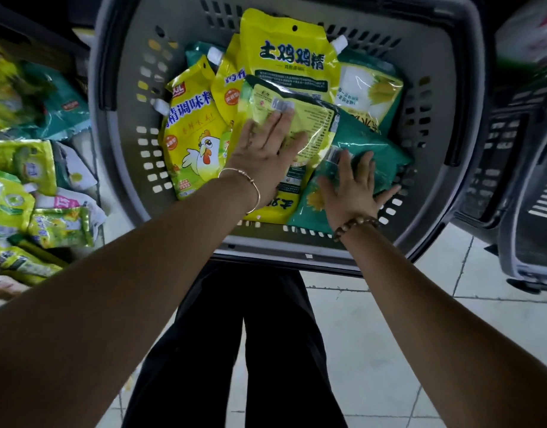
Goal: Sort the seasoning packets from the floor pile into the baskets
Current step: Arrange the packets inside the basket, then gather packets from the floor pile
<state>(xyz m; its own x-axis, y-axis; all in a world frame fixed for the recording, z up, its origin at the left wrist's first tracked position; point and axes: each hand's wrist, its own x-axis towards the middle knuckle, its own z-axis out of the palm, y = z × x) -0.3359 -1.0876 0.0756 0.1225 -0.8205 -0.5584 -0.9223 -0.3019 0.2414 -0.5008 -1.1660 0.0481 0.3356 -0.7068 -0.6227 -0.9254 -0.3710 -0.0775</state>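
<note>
Pale square floor tiles (374, 350), thin dark grout lines (337, 289), slight sheen, surface brighter toward the right side.

Pale tiled floor (374, 341) is being occupied at centre by a grey basket (445, 57). A loose packet pile (18, 196) is being carried at left, dark baskets (513, 186) at right.

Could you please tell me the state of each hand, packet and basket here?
grey basket: partly filled with packets.
yellow packet: in the grey basket, back side up.
teal packet: in the grey basket, barcode side up.
left hand: open, flat on the yellow packet.
right hand: open, flat on the teal packet.
floor pile: unsorted, beside the grey basket.
</note>
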